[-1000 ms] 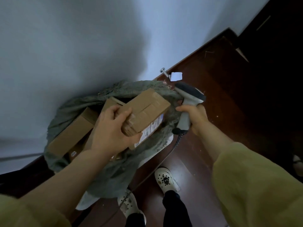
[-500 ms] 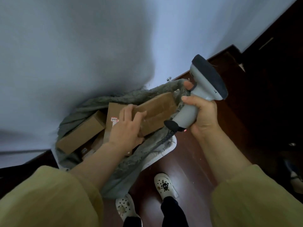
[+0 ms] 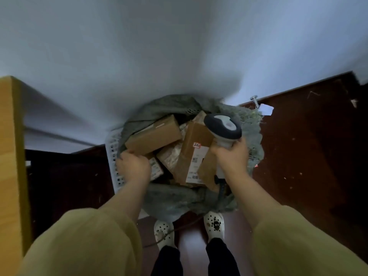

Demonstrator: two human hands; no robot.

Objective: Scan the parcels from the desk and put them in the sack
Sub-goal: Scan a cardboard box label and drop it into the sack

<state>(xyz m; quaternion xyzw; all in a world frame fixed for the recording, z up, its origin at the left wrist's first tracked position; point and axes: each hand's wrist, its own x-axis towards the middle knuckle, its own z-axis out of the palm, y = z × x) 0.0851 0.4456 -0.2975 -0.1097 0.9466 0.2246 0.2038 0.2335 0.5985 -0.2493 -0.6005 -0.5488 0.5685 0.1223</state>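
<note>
Left hand [image 3: 133,166]: back to the camera, fingers bent down at the left rim of the sack [image 3: 179,202], touching the lower corner of a box [image 3: 153,136]. Whether they pinch the cloth or only rest there cannot be told. Right hand [image 3: 232,158]: wrapped round the handle of the scanner [image 3: 223,126], head raised over the sack's right side, cable [image 3: 222,188] trailing down. Parcels: all those in view lie inside the sack. The box is tilted at the left, a tall labelled box [image 3: 194,154] leans at the centre just under the scanner, a taped packet [image 3: 171,159] sits between them, and a small labelled one [image 3: 156,172] is just beside the left hand. Sack: grey-green, mouth open, against the wall, with a white perforated crate [image 3: 113,162] showing at its left side. Desk [image 3: 10,156]: edge only, far left; top out of view. Step in hand, as judged: settling the load. To do it well: hold the rim wide with the left hand, ease the leaning box flat so later parcels have room, and keep scanner and cable clear of the mouth so nothing snags. Parcels left on the desk: cannot tell.
</note>
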